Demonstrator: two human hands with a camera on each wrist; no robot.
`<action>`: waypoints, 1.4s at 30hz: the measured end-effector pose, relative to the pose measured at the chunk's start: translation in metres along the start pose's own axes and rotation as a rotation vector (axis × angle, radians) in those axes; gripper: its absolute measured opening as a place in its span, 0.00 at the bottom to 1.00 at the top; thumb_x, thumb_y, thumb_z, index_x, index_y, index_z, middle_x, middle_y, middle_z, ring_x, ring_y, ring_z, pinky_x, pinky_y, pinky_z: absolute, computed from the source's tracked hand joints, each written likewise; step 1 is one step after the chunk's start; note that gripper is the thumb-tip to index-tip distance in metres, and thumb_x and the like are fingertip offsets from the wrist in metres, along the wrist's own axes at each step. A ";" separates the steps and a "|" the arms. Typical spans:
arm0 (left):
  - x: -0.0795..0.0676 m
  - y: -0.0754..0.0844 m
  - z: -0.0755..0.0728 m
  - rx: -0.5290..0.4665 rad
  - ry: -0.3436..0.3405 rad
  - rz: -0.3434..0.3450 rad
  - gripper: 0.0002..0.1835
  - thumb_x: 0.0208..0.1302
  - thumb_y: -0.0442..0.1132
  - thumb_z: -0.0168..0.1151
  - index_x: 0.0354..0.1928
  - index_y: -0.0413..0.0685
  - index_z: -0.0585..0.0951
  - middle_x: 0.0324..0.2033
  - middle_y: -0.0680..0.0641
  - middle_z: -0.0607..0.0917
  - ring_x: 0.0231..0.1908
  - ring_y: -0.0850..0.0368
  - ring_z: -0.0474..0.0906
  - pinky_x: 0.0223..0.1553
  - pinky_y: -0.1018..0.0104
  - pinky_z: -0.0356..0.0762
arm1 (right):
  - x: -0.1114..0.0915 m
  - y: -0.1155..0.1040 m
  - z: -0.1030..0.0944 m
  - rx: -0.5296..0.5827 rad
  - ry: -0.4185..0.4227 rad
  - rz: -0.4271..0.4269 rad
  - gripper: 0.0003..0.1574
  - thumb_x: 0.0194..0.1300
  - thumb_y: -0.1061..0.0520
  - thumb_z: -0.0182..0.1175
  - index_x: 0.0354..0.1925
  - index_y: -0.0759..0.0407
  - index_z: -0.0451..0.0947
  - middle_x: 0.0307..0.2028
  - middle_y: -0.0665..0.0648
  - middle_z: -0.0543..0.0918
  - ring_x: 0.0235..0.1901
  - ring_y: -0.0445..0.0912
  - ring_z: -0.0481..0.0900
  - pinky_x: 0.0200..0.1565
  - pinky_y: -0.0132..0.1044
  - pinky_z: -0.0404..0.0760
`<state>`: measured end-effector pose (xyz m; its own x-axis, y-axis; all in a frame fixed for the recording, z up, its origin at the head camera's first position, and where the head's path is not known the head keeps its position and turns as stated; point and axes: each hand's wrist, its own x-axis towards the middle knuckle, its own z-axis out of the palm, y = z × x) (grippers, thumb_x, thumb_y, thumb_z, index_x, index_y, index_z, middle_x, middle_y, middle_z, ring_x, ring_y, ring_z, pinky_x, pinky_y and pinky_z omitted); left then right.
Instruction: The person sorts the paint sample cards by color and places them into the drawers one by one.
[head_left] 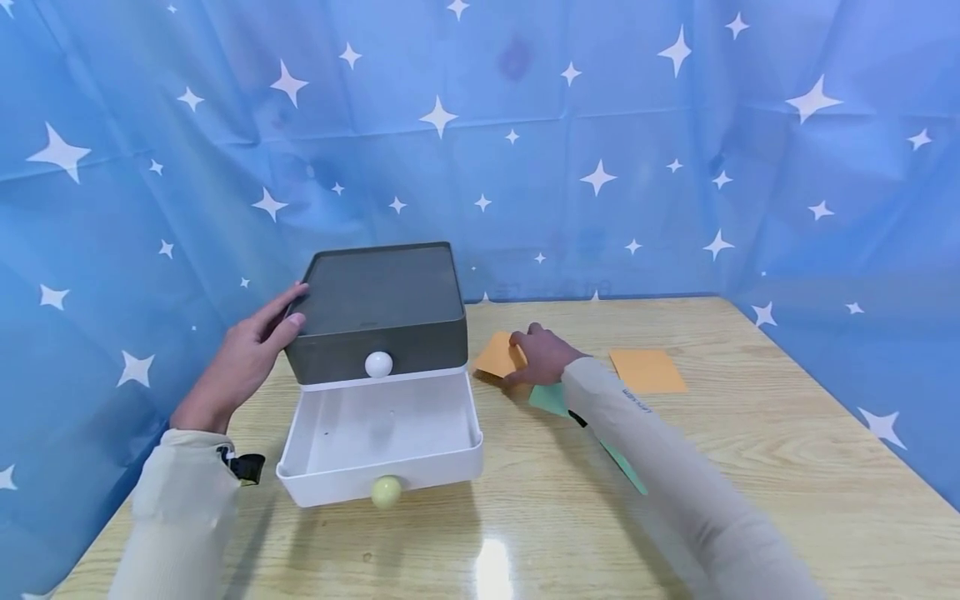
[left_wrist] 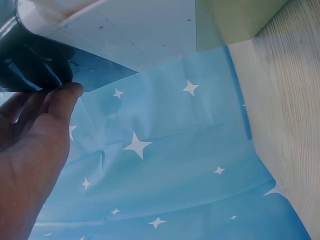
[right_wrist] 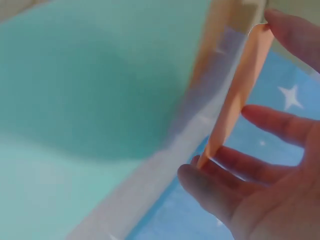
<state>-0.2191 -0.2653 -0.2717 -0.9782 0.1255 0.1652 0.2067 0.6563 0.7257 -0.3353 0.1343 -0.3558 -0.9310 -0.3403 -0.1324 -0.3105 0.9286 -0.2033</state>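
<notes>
A small two-drawer box (head_left: 386,287), dark grey on top with a white knob, stands left of the middle in the head view. Its lower white drawer (head_left: 378,479) is pulled out, with a pale green knob on the front. My left hand (head_left: 243,362) rests against the box's left side, thumb and a finger at the top rim. To the right of the box, my right hand (head_left: 546,357) holds an orange sheet of paper (head_left: 497,354) by its edges, bowed between thumb and fingers in the right wrist view. Green paper (head_left: 549,398) lies below that hand, partly hidden by the forearm.
Another orange sheet (head_left: 648,371) lies flat on the wooden table (head_left: 765,450), right of my right wrist. A blue curtain (head_left: 525,167) with white stars hangs behind the table and along both sides. The open drawer juts toward the front edge.
</notes>
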 end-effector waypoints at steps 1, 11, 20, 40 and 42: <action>0.000 0.000 0.000 -0.002 -0.003 0.001 0.32 0.77 0.64 0.40 0.79 0.80 0.46 0.81 0.47 0.45 0.79 0.32 0.42 0.70 0.23 0.50 | -0.004 0.000 -0.003 0.006 0.002 -0.010 0.47 0.59 0.36 0.70 0.69 0.55 0.68 0.62 0.65 0.71 0.54 0.55 0.77 0.59 0.52 0.81; 0.000 0.000 0.001 0.022 -0.013 -0.002 0.33 0.77 0.65 0.37 0.77 0.83 0.40 0.81 0.43 0.44 0.79 0.32 0.38 0.71 0.23 0.46 | -0.042 0.002 -0.022 0.049 0.007 -0.154 0.41 0.59 0.39 0.71 0.65 0.55 0.73 0.61 0.62 0.74 0.56 0.54 0.75 0.57 0.50 0.79; 0.001 -0.002 0.005 0.022 -0.012 -0.023 0.36 0.76 0.66 0.38 0.80 0.73 0.41 0.80 0.39 0.47 0.79 0.30 0.41 0.70 0.23 0.49 | -0.083 0.002 -0.031 0.111 0.031 -0.239 0.39 0.57 0.38 0.73 0.62 0.52 0.76 0.59 0.58 0.77 0.55 0.52 0.75 0.52 0.47 0.79; 0.000 -0.001 0.002 0.000 -0.008 0.004 0.33 0.77 0.64 0.37 0.78 0.79 0.41 0.81 0.41 0.44 0.79 0.31 0.38 0.70 0.23 0.47 | -0.144 -0.004 -0.060 0.127 0.084 -0.483 0.32 0.58 0.36 0.71 0.58 0.42 0.78 0.54 0.43 0.80 0.48 0.40 0.76 0.49 0.39 0.80; 0.000 0.000 0.001 0.002 -0.006 0.008 0.33 0.77 0.64 0.37 0.78 0.80 0.41 0.81 0.41 0.44 0.79 0.31 0.38 0.70 0.23 0.47 | -0.149 -0.010 -0.065 0.138 0.077 -0.529 0.32 0.59 0.36 0.71 0.59 0.42 0.77 0.55 0.42 0.81 0.50 0.39 0.77 0.51 0.40 0.82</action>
<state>-0.2188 -0.2646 -0.2724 -0.9766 0.1355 0.1667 0.2145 0.6570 0.7228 -0.2064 0.1852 -0.2708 -0.6678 -0.7386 0.0923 -0.7164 0.6042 -0.3488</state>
